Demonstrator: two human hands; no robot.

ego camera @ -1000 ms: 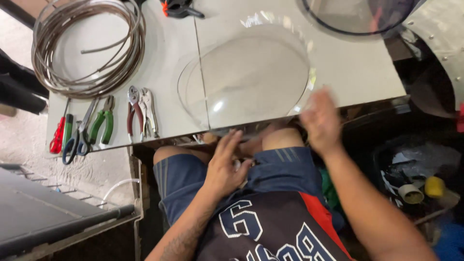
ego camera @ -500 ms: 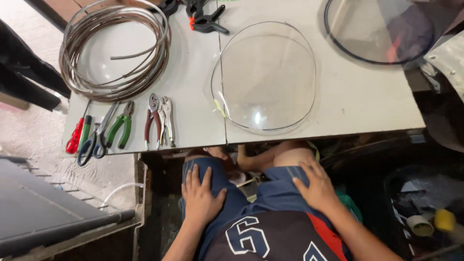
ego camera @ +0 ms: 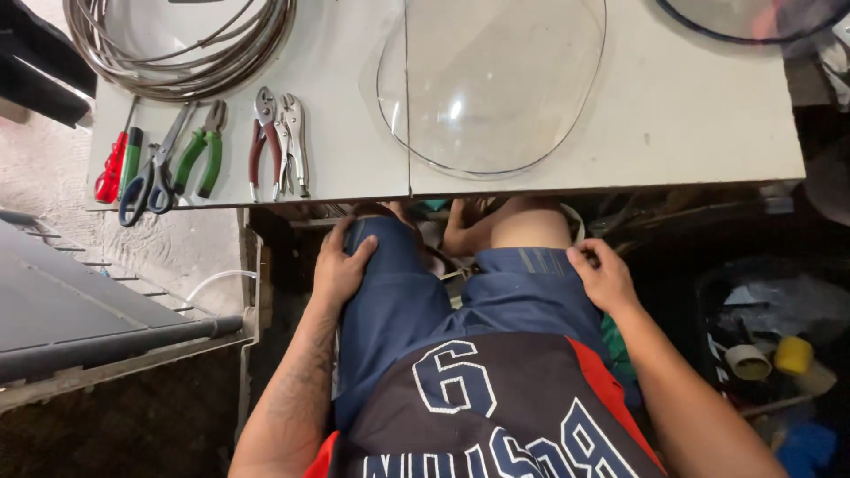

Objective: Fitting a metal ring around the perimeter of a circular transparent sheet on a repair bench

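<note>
Both hands rest flat and empty on the thighs, left hand (ego camera: 341, 270), right hand (ego camera: 605, 276). At twelve o'clock on the table (ego camera: 691, 115) lies a clear plastic dome (ego camera: 491, 84), probably light, slippery, scratch-prone; grip its rim.

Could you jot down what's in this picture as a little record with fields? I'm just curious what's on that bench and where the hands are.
Left hand: open, resting flat on the left thigh of the blue shorts
Right hand: open, resting on the right thigh
Table: pale top, just beyond the knees
Nearest item: clear plastic dome, lying at the table's near edge
Tools, left part: red screwdriver, scissors, green-handled pliers, red-handled pliers, locking pliers
Far left: coil of wire
</note>
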